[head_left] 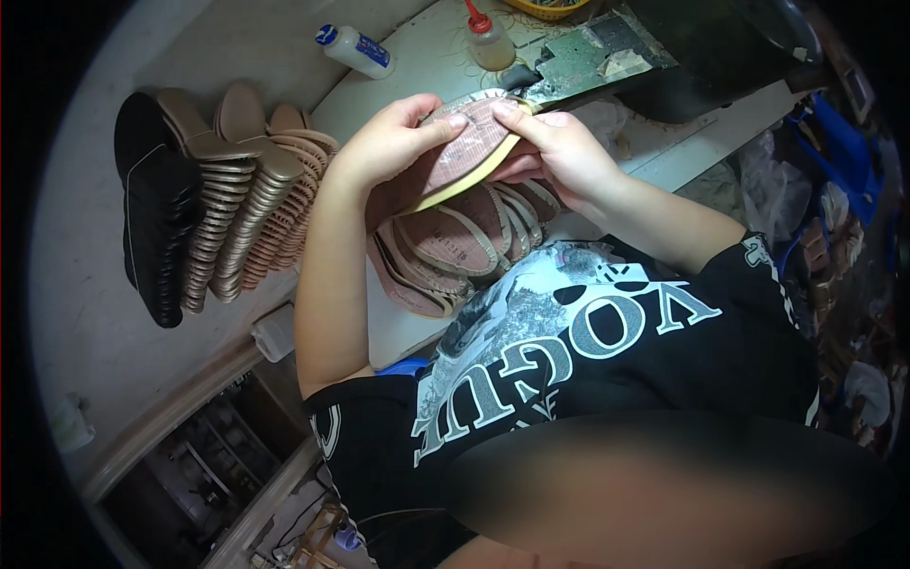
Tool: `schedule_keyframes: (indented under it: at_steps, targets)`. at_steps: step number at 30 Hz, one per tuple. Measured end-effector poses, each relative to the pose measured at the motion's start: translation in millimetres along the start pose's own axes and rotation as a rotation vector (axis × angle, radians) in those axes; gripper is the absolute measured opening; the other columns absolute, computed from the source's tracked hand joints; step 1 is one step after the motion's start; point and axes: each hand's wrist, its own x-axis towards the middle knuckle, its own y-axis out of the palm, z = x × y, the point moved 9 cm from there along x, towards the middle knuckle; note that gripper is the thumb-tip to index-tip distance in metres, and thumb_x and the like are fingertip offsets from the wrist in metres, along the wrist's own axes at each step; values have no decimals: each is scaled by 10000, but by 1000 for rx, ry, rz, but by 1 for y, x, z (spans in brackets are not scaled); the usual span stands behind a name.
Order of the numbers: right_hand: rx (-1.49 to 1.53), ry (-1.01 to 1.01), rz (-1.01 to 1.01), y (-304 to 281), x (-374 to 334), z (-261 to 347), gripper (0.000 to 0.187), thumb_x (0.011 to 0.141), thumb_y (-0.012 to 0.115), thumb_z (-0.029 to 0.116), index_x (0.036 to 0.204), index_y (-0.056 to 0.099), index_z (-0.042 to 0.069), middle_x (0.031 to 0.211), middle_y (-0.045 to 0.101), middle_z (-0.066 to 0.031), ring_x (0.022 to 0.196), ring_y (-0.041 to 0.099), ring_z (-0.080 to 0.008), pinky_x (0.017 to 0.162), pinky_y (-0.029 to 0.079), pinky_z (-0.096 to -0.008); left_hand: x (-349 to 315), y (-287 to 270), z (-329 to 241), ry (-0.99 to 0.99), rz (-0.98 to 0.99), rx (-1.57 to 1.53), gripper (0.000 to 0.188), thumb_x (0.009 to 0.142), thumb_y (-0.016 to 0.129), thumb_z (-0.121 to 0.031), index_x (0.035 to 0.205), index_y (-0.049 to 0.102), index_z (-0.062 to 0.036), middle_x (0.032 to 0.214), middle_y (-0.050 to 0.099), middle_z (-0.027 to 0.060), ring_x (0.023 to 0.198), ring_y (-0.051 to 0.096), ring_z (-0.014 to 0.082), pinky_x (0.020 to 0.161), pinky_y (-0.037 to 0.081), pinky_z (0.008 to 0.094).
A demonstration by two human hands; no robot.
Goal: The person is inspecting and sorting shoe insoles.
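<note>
Both my hands hold a shoe insole (469,147), pinkish brown with fine lines across its face and a yellow strip along its lower edge. My left hand (403,142) grips its left side, thumb lying on the face. My right hand (564,152) pinches the right end, with the thumb on top and fingers beneath. Pale edging shows along the insole's top rim. Just below, a row of similar pink insoles with cream edges (445,239) leans together on the white table (408,346), partly hidden behind my left forearm.
At the left stand packed rows of black shoe uppers (152,218), bronze ones (218,228) and pink ones (294,180). Beyond my hands are a white bottle (354,51), a red-capped squeeze bottle (490,43), a yellow basket (548,8) and a dark machine (716,57) with a worn green plate (592,59).
</note>
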Motion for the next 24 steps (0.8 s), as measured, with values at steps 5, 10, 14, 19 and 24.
schedule_keyframes:
  at_steps: [5, 10, 14, 19, 24]
  targets:
    - [23, -20, -10, -5, 0, 2, 361, 894, 605, 342, 979, 643, -6, 910, 685, -109, 797, 678, -166, 739, 553, -285, -13, 13, 6, -184, -93, -71, 346, 861, 662, -356, 879, 608, -14, 751, 623, 14, 630, 551, 63, 556, 436, 203]
    - [-109, -68, 115, -9, -7, 3, 335, 884, 621, 317, 994, 634, 1, 916, 678, -83, 796, 665, -136, 723, 538, -258, -27, 28, 2, -275, -240, -100, 452, 832, 653, -467, 815, 634, -16, 680, 621, 41, 495, 550, 96, 429, 444, 229]
    - [-408, -45, 183, -4, -36, -12, 417, 846, 674, 337, 1088, 596, 6, 953, 652, -57, 802, 618, -98, 694, 512, -240, -25, 33, 4, -240, -352, -149, 544, 812, 633, -540, 823, 641, 3, 624, 619, 76, 468, 579, 122, 410, 464, 232]
    - [-238, -116, 132, -21, -34, -18, 371, 885, 643, 266, 1113, 578, -20, 1002, 638, -61, 866, 598, -95, 762, 499, -258, -31, 39, -6, -266, -329, -206, 545, 802, 657, -500, 731, 629, 40, 606, 632, 119, 454, 594, 147, 403, 478, 248]
    - [-208, -124, 122, -28, -16, -11, 307, 884, 645, 250, 988, 635, -38, 895, 665, -66, 754, 614, -90, 702, 502, -247, -30, 36, -3, -256, -265, -216, 415, 747, 757, -433, 714, 615, -44, 556, 598, 29, 397, 507, 44, 369, 380, 164]
